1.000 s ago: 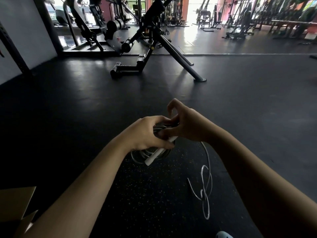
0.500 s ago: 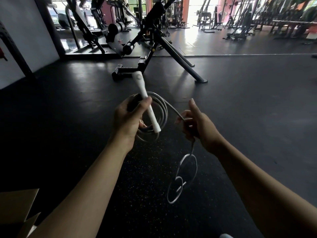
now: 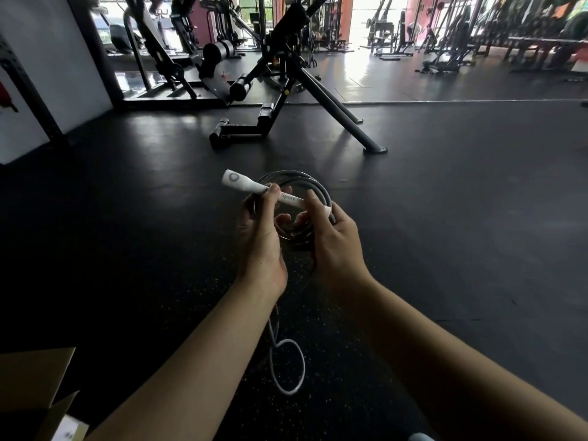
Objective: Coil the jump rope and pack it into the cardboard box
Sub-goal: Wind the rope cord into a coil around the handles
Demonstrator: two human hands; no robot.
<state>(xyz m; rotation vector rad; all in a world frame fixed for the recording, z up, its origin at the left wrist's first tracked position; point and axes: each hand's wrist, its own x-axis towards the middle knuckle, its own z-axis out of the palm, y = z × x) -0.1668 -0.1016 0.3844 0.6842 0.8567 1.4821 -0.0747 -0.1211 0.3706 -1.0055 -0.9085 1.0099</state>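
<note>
Both hands hold a grey jump rope coiled into several loops in front of me. My left hand grips the coil and pinches the white handle, which lies across the top of the loops and reads "Sport". My right hand closes on the right side of the coil and the handle's other end. A loose tail of rope hangs down between my forearms and ends in a loop on the floor. The open cardboard box shows at the bottom left corner, its flaps up.
A black speckled rubber floor stretches all around. A black exercise bench frame stands just ahead, with more gym machines behind it. A white wall panel is on the left. A bit of light shoe shows at the bottom edge.
The handle has swung from upright to lying across the coil. My right hand has moved in from the loose rope onto the coil. The hanging tail is shorter.
</note>
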